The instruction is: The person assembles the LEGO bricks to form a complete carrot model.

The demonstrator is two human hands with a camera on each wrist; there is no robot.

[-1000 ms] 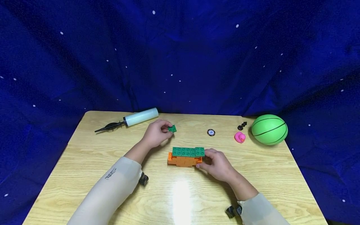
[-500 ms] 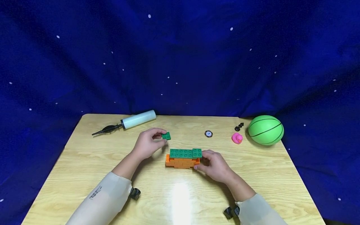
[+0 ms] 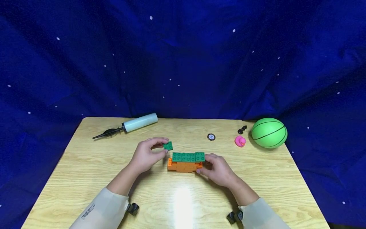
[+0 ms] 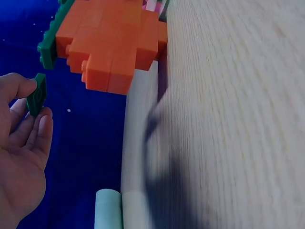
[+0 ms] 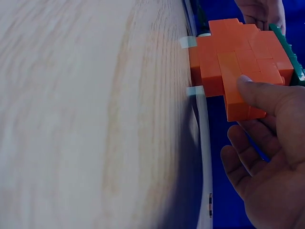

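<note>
My left hand [image 3: 146, 156] pinches a small flat green toy brick [image 3: 168, 146] by its edge, between thumb and fingers. In the left wrist view this green brick [image 4: 38, 94] is held in the air, apart from the orange bricks [image 4: 107, 45]. A stepped build of orange toy bricks [image 3: 185, 167] stands on the table, with a row of green bricks [image 3: 184, 157] along its top. One orange stud end shows uncovered at its left. My right hand [image 3: 218, 170] grips the right end of the build; in the right wrist view the thumb [image 5: 259, 93] presses on the orange side.
A hand pump [image 3: 140, 122] lies at the back left of the wooden table [image 3: 85, 171]. A poker chip [image 3: 211, 136], a pink rubber duck [image 3: 240, 141], a small black object [image 3: 241, 129] and a green ball [image 3: 269, 133] are at the back right.
My left hand has come back toward me and to the left with the green brick, ending close to the build's left end. The right hand keeps its grip on the build.
</note>
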